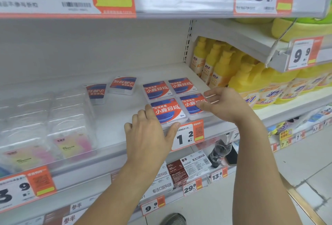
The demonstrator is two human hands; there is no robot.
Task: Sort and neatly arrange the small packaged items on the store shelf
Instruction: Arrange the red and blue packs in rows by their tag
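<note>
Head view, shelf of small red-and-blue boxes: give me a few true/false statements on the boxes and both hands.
1. Four boxes form a two-by-two block at the shelf front. True.
2. The left hand rests against the front-left box. True.
3. The right hand holds a yellow bottle. False: it touches the front-right box; the yellow bottles stand untouched behind it.
4. The two stray boxes face the same way as the block. False: their print is upside down.

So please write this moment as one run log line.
left hand open, steadying red-blue plastic floss box | right hand open, touching neighbouring box | two boxes unsorted
</note>
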